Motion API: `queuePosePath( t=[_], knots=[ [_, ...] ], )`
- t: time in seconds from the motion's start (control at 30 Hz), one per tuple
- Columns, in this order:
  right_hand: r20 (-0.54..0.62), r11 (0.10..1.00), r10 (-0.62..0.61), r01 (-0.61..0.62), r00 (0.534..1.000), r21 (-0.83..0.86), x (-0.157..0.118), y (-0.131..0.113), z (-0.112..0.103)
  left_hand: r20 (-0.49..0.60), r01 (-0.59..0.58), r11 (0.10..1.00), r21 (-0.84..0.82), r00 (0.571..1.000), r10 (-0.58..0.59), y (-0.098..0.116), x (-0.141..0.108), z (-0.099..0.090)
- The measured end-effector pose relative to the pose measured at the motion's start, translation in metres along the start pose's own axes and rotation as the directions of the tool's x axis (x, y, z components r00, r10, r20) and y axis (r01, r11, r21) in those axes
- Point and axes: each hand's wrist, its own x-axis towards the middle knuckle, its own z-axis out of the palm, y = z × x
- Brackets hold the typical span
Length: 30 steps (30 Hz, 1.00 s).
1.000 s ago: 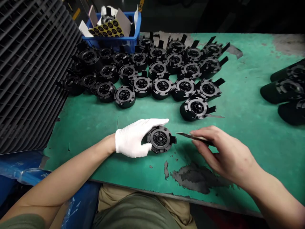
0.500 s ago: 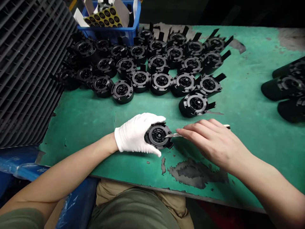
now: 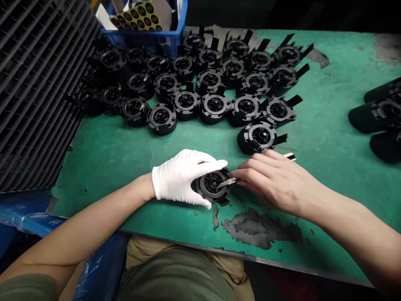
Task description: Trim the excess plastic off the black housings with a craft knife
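White-gloved left hand (image 3: 184, 177) cupped over the rim of a black moulded round housing (image 3: 213, 186), holding it flat near the front edge of the green bench mat (image 3: 125, 167). Bare right hand (image 3: 269, 182) closed on a craft knife (image 3: 233, 181), blade tip on the housing's face. Further black housings (image 3: 186, 104) in rows on the mat, farther back.

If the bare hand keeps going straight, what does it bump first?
The right hand would meet the round black plastic part in the gloved left hand; its blade looks already there.
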Motion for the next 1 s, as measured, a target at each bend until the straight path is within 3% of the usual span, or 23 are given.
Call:
queuePosePath(
  t=[0.13, 0.73, 1.0],
  knots=[
    [-0.014, 0.999, -0.005, 0.005, 1.0, 0.049, -0.001, -0.001, 0.0, -0.02, -0.076, 0.997, -0.018, 0.997, 0.076, -0.003, 0.0, 0.001],
    [0.015, 0.999, -0.031, 0.03, 0.999, 0.026, 0.0, -0.004, -0.001, -0.012, -0.067, 0.998, -0.016, 0.998, 0.067, -0.002, 0.0, 0.0],
    [0.025, 0.998, -0.048, 0.049, 0.999, -0.035, 0.003, -0.013, -0.012, -0.028, -0.088, 0.996, -0.004, 0.996, 0.088, -0.002, 0.001, -0.001]
  ],
)
